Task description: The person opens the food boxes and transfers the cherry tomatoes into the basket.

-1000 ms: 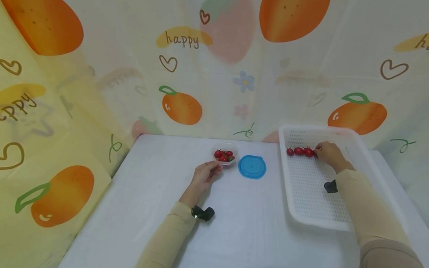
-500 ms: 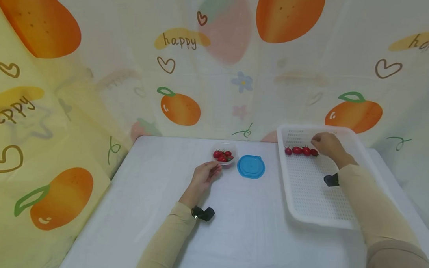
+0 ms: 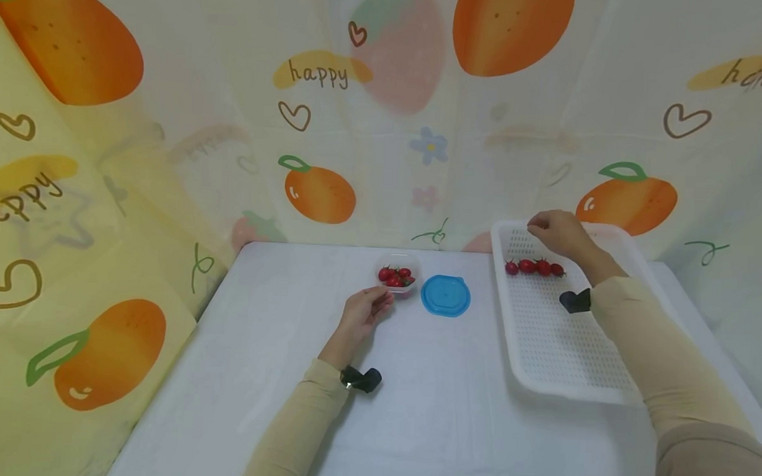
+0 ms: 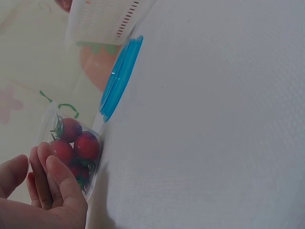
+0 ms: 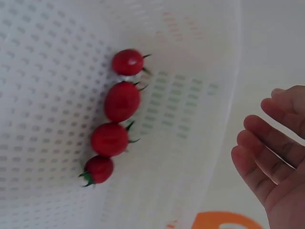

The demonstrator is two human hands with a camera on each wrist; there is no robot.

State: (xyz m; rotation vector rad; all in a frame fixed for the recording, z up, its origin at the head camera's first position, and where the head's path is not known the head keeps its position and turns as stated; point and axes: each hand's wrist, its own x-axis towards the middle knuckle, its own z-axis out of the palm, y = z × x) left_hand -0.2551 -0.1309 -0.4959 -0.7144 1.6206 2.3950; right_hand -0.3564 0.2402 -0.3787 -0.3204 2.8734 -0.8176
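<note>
Several red cherry tomatoes [image 5: 122, 102] lie in a row near the far end of a white perforated plastic basket [image 3: 513, 341]. My right hand [image 3: 560, 234] hovers above the basket's far rim with loosely bent fingers [image 5: 259, 152] and nothing between them. More cherry tomatoes [image 4: 86, 145] sit in a small clear plastic tub [image 3: 398, 261] at the back middle of the table. Close against the tub's near side is my left hand [image 3: 361, 313], its fingers [image 4: 64, 179] extended and the thumb apart from them. The fingers partly hide the tub in the left wrist view.
A blue lid [image 3: 445, 296] lies flat on the white tablecloth [image 3: 432, 408] between the tub and the basket. Behind the table hangs a fruit-print curtain [image 3: 384, 154], close to the basket's far edge. A yellowish curtain [image 3: 12, 337] runs along the left side.
My right hand has let go of a cherry tomato at the right end of the row, risen, and moved left over the far rim. The left hand has stayed by the tub.
</note>
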